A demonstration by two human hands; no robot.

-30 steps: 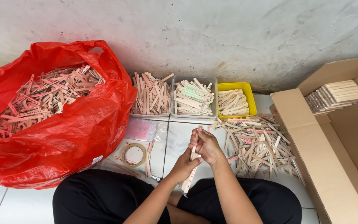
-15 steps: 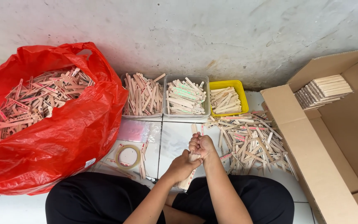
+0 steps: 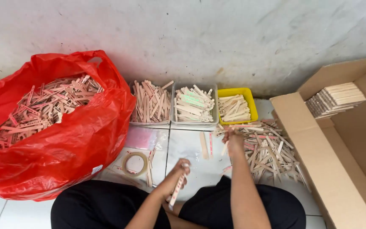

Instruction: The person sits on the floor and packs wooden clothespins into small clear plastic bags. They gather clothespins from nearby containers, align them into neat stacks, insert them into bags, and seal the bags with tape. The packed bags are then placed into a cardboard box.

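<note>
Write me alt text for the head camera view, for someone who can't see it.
A seated person's left hand holds a small bundle of wooden sticks while the right hand reaches into a loose pile of sticks on the tiled floor. Ahead stand a red bag of sticks, two grey trays and a yellow tray; a cardboard box lies right.

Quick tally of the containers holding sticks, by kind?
Red plastic bag: 1
Clear trays: 2
Yellow tray: 1
Cardboard box: 1
Total: 5
</note>
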